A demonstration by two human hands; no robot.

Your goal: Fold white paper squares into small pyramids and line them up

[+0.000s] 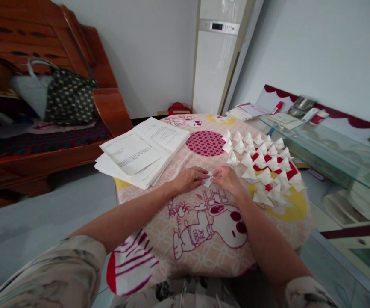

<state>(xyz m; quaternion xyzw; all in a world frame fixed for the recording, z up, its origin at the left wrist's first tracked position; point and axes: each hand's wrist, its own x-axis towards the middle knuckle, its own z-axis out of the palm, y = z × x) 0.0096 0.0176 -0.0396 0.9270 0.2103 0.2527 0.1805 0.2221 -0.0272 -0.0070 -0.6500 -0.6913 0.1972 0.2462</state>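
My left hand (189, 178) and my right hand (227, 178) meet at the middle of a table covered by a pink cartoon-print cloth (204, 239). Both pinch a small folded white paper piece (208, 179) between their fingertips, pressed against the cloth. Just right of my right hand lie several folded white paper triangles (262, 164) in rows. A thick stack of printed white sheets (142, 152) lies at the table's far left edge, left of my left hand.
A glass-topped counter (329, 147) with papers and small items runs along the right. A wooden bench (60, 107) with a dotted bag (68, 96) stands at the left. A tall white appliance (215, 55) stands against the far wall.
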